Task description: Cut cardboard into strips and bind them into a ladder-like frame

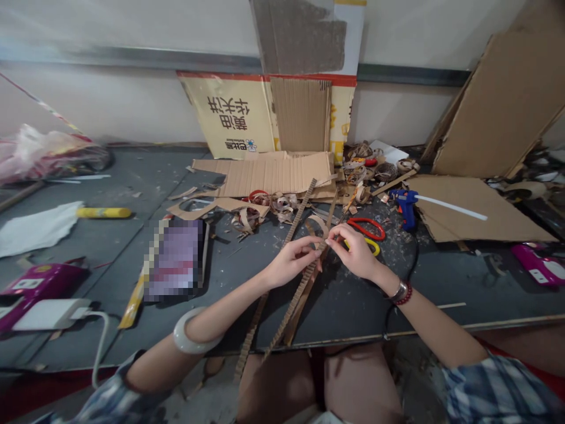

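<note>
My left hand [289,261] and my right hand [354,251] meet over the middle of the dark table [344,306]. Both pinch a long corrugated cardboard strip [293,306] that slants from the table's front edge up to my fingers. A second long strip [301,209] runs from my hands up toward the cardboard pile. More strips lie under my left wrist. Red-handled scissors [367,228] lie just beyond my right hand, with a yellow ring [373,247] beside them.
A blue glue gun [405,205] with a white stick lies on a cardboard sheet [468,218] at right. Cardboard sheets and curled scraps [269,174] pile at the back. A blurred phone [175,259], a yellow tube [103,212] and pink devices [30,282] lie left.
</note>
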`<control>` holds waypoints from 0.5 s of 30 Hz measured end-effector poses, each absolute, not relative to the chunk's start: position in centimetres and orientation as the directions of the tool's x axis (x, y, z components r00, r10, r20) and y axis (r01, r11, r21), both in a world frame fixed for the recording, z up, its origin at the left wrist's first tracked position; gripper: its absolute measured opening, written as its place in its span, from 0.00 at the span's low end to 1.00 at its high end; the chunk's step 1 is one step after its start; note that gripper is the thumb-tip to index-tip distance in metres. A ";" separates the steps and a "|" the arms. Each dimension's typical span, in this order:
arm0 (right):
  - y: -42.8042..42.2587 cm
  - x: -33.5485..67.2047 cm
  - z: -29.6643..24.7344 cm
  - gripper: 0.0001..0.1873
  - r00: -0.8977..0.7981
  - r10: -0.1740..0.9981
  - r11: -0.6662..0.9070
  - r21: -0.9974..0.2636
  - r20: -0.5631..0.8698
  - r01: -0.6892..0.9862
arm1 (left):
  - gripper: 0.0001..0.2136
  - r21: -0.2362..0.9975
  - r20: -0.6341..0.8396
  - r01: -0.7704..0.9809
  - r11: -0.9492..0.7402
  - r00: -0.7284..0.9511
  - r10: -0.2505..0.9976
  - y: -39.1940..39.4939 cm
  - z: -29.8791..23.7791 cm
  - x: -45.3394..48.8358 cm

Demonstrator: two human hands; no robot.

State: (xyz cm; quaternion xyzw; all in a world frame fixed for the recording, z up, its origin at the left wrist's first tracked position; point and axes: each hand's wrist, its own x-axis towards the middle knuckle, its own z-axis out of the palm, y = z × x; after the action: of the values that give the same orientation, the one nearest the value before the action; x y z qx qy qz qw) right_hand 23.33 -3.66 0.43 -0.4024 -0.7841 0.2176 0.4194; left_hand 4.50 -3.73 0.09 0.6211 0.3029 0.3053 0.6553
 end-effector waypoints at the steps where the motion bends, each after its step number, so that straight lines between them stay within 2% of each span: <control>1: -3.7 23.3 0.4 0.04 -0.328 0.812 0.584 -0.680 0.482 0.444 | 0.16 0.997 -0.029 -0.039 0.068 0.629 0.777 -3.7 0.2 4.5; 7: -3.8 23.3 0.5 0.06 -0.329 0.814 0.580 -0.689 0.478 0.434 | 0.17 0.994 -0.069 -0.033 0.105 0.557 0.828 -3.3 0.5 4.4; 9: -3.8 23.3 0.7 0.08 -0.304 0.815 0.580 -0.686 0.494 0.439 | 0.17 0.994 -0.070 -0.034 0.107 0.552 0.831 -3.2 0.5 4.4; 13: -3.8 23.2 0.8 0.04 -0.244 0.813 0.581 -0.706 0.529 0.404 | 0.17 0.994 -0.059 -0.042 0.099 0.553 0.831 -3.4 0.3 4.5; 15: -3.8 23.2 0.7 0.07 -0.238 0.810 0.585 -0.711 0.536 0.390 | 0.17 0.995 -0.039 -0.050 0.082 0.571 0.820 -3.5 0.2 4.5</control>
State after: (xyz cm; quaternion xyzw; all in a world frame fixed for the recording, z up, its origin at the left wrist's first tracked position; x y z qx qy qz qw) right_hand 23.20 -3.84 0.74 -0.3975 -0.7547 0.2227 0.4721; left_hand 4.46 -3.51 0.17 0.5918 0.3251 0.3297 0.6598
